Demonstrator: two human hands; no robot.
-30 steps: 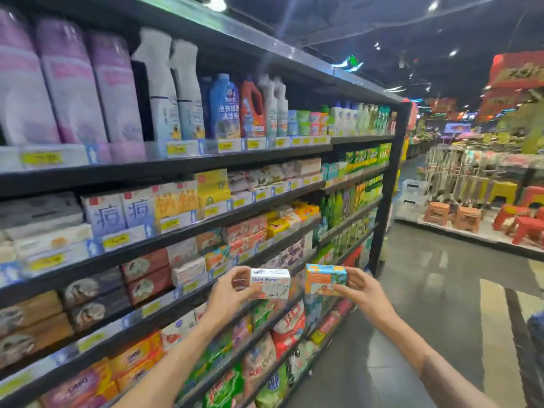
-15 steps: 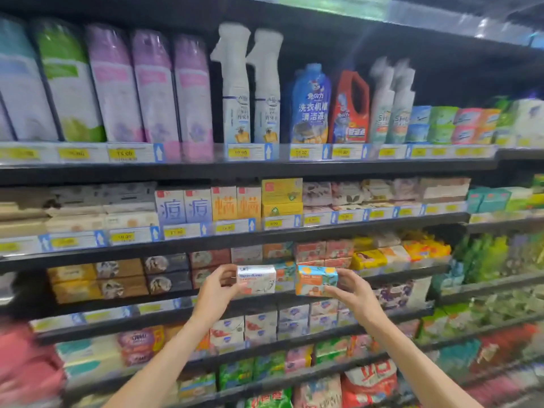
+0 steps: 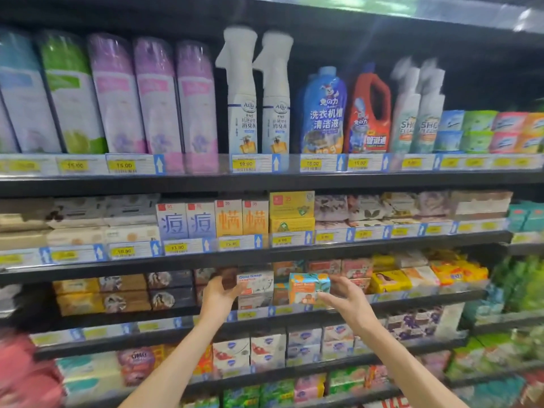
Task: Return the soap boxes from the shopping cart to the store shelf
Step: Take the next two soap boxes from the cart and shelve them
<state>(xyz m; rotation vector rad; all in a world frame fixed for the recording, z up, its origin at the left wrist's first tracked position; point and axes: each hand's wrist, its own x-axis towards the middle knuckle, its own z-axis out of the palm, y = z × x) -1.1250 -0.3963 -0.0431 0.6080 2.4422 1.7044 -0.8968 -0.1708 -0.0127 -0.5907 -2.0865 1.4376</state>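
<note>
Here both forearms reached up from the near edge, L hand (image 3: 219,294) w/ fingers curled round the white soap box (image 3: 255,282), R hand (image 3: 348,300) fingers half-spread, tips on the orange-teal soap box (image 3: 307,288), both boxes at the third shelf (image 3: 412,298) front, w/ yellow packs (image 3: 388,281) farther right.

view: only one, the head camera, wide-angle
position: at head height, close in front of the shelf (image 3: 265,254)
direction: forward and a little down, facing the shelf straight
near edge: both forearms enter from the bottom
shared part: none, there is no second view
</note>
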